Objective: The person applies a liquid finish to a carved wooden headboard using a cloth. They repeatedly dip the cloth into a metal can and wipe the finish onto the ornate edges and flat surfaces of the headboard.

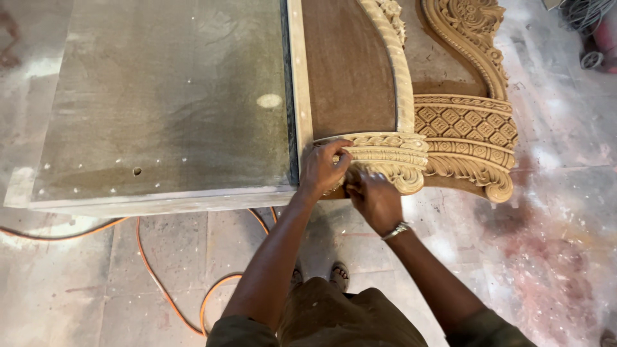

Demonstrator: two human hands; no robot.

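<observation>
A brown wooden panel (347, 71) with pale carved mouldings lies on a workbench (160, 96), its ornate end sticking out past the bench's front edge. My left hand (324, 167) presses on the near end of a carved scroll moulding (392, 154), fingers curled over its top edge. Just below, my right hand (373, 199) pinches the underside of the same moulding; a metal bracelet sits on that wrist. Whether the right hand holds a small tool or piece of paper is hidden by the fingers.
A darker carved piece with a lattice pattern (466, 125) lies to the right of the scroll. An orange cable (151, 270) loops over the dusty tiled floor under the bench. My sandalled feet (337, 276) stand below. Grey cable coils (581, 13) lie at the top right.
</observation>
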